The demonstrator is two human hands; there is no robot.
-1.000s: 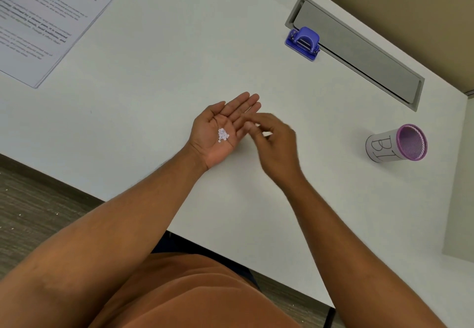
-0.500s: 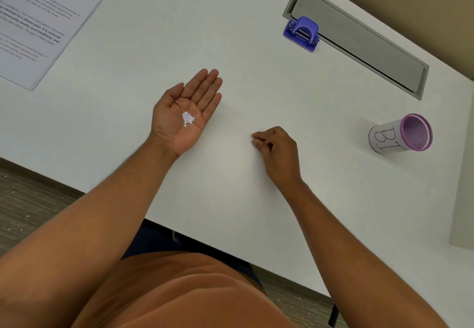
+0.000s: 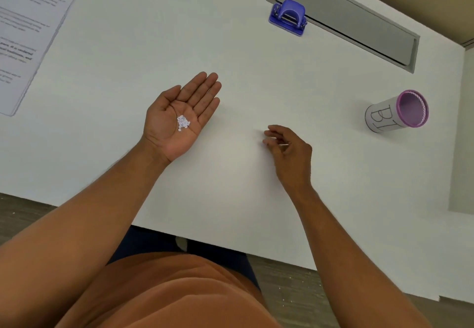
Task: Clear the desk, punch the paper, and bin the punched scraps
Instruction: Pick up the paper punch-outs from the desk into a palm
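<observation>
The left hand [image 3: 179, 119] lies palm up and flat on the white desk [image 3: 128, 71], cupping a small pile of paper scraps [image 3: 183, 123]. The right hand [image 3: 289, 150] hovers nearby, fingers loosely curled; whether it pinches anything cannot be told. The bin [image 3: 396, 112] stands at the right; the hole punch [image 3: 288, 17] sits at the far edge; the paper [image 3: 25, 32] lies far left.

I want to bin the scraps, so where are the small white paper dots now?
In the head view, the small white paper dots lie in the open left palm, left of centre.

White scraps [image 3: 183, 123] — heaped on palm
</observation>
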